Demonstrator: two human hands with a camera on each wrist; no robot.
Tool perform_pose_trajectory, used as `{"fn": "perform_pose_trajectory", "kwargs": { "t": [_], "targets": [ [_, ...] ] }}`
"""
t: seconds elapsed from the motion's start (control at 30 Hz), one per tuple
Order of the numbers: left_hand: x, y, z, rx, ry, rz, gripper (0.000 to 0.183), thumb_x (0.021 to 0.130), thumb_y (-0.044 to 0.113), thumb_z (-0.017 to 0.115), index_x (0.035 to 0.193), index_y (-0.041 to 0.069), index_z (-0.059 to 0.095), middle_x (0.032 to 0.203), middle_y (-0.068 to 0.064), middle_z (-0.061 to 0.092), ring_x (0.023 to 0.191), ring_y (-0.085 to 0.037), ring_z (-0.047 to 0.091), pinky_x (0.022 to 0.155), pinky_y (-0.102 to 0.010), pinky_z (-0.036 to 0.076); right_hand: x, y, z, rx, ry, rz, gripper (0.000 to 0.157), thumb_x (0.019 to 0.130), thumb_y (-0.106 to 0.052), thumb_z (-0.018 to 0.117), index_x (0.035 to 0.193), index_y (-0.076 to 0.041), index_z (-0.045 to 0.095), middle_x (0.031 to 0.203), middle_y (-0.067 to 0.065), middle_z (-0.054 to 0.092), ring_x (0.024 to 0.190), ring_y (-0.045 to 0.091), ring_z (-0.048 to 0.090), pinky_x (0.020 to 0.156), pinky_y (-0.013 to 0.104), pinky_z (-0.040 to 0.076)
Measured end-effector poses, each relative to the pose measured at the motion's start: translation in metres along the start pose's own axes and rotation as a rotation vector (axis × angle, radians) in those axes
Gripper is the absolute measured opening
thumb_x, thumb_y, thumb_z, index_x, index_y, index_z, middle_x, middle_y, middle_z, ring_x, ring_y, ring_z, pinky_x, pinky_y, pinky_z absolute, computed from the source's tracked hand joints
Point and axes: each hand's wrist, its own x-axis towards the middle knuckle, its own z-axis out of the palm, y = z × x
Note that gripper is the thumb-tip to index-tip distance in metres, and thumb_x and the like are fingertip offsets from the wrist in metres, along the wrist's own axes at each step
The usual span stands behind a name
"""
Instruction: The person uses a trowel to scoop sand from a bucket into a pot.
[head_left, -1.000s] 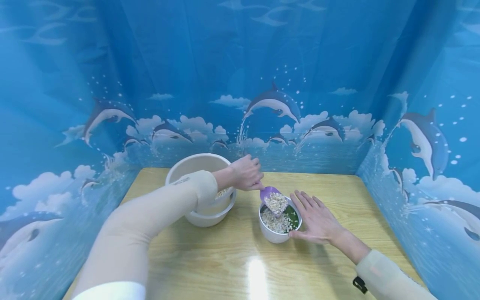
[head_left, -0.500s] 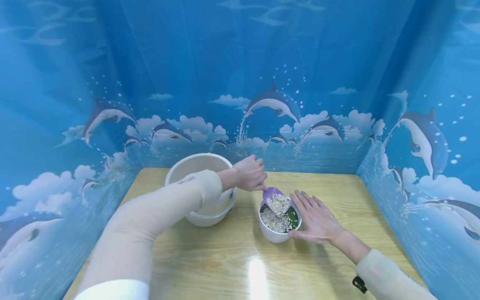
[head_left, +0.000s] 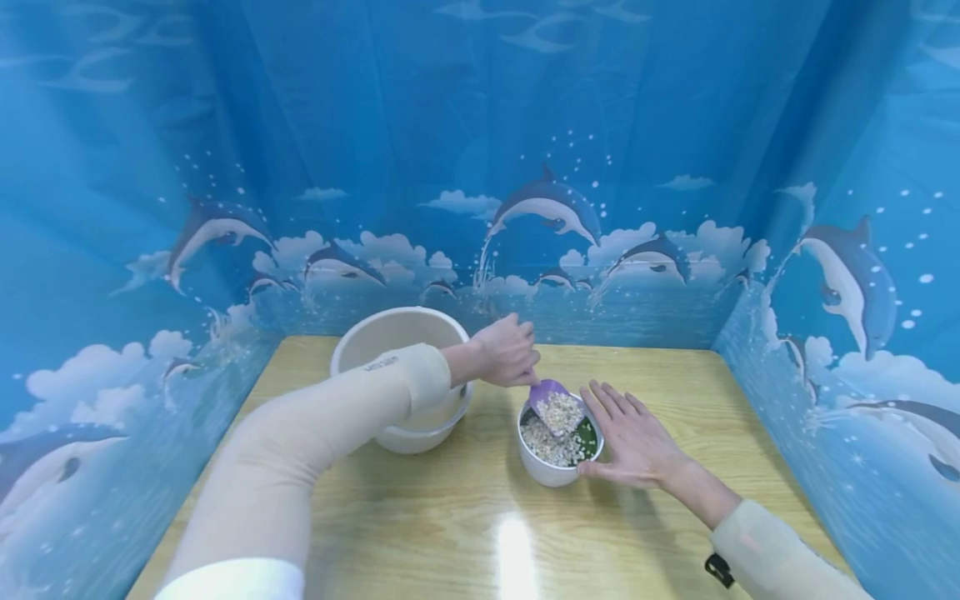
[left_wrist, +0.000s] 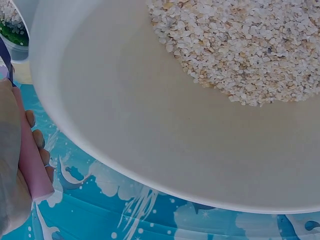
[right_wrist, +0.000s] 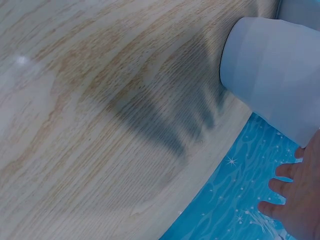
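Note:
In the head view my left hand [head_left: 504, 350] grips a small trowel with a purple blade [head_left: 547, 388]. Its pink handle [left_wrist: 33, 160] runs through the curled fingers in the left wrist view. Pale gravel lies on the blade, which tilts down over a white pot [head_left: 542, 472]. Inside that pot, more gravel [head_left: 553, 452] covers one side, and a dark green layer [head_left: 588, 435] shows at the other. My right hand [head_left: 633, 437] is spread against the pot's right side, thumb and fingers at the rim. The right wrist view shows its fingers beside the pot wall [right_wrist: 275, 75].
A large white tub [head_left: 375, 329] stands left of the pot, partly behind my left forearm. Pale gravel [left_wrist: 250, 50] lies on its floor. Beneath everything is a wood-grain table [head_left: 420, 533]. A blue dolphin-print curtain [head_left: 480, 167] surrounds the back and sides.
My left hand has shifted a little right and slightly lower, carrying the trowel further over the pot. The right hand and pot stay where they were.

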Motion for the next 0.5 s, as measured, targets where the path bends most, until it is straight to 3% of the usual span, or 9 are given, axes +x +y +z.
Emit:
{"fn": "perform_pose_trajectory", "kwargs": {
  "t": [0.2,0.5],
  "targets": [
    [0.0037,0.0007,-0.0044,0.002,0.024,0.008,0.066,0.110,0.066,0.018,0.107,0.023,0.069,0.100,0.004,0.067,0.097,-0.016,0.053,0.090,-0.035,0.049,-0.0004,-0.0001,-0.0004,0.004,0.004,0.001,0.120,0.083,-0.083,0.060,0.163,0.000,0.029,0.168,0.026,0.034,0.154,0.046,0.039,0.121,0.065,0.036],
    [0.0062,0.0019,-0.0084,0.004,0.017,0.007,0.067,0.109,0.067,0.019,0.111,0.023,0.069,0.107,0.002,0.070,0.105,-0.017,0.058,0.098,-0.038,0.051,-0.0006,-0.0007,-0.0011,0.007,0.014,-0.007,0.120,0.083,-0.083,0.060,0.163,0.001,0.031,0.167,0.027,0.036,0.154,0.047,0.039,0.121,0.066,0.037]
  ]
}}
